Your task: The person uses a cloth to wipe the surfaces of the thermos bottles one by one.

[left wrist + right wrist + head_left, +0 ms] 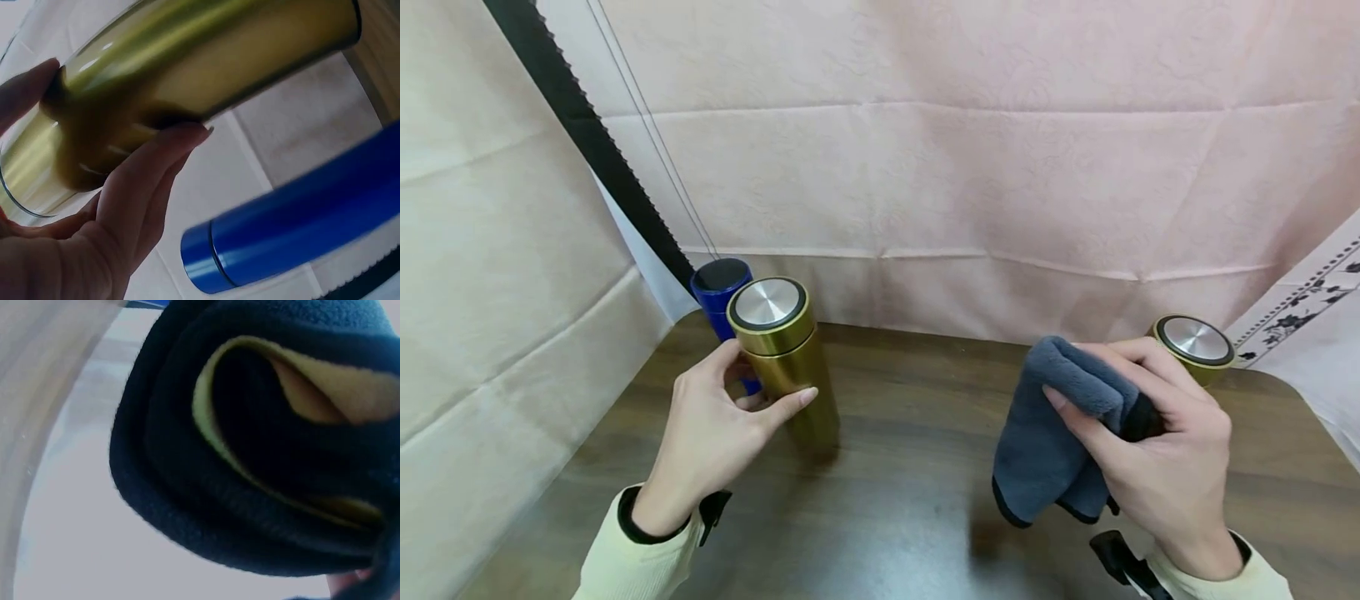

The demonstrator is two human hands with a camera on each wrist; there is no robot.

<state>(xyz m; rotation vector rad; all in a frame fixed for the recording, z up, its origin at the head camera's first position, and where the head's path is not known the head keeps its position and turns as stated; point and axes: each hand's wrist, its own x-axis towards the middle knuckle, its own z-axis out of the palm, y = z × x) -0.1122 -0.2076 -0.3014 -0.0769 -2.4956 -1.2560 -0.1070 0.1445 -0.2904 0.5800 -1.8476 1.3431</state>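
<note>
My left hand (711,429) grips a gold thermos flask (801,371) with a silver-topped lid, thumb across its front and fingers behind. In the left wrist view the fingers wrap the shiny gold body. Just behind it stands a blue flask (709,300) with a dark top, partly hidden by the gold one and the hand. My right hand (1172,450) holds a folded grey-blue plush cloth (1052,433) with black edging, bunched between thumb and fingers. The right wrist view shows its dark folds with a yellowish layer inside. A second gold flask (1198,342) is mostly hidden behind the right hand.
The brown wooden table (910,467) has a rounded far corner on each side. A pale pink cloth backdrop (925,183) hangs along the far edge, with a cream cloth (497,250) at the left. A white patterned strip (1300,308) lies at the right.
</note>
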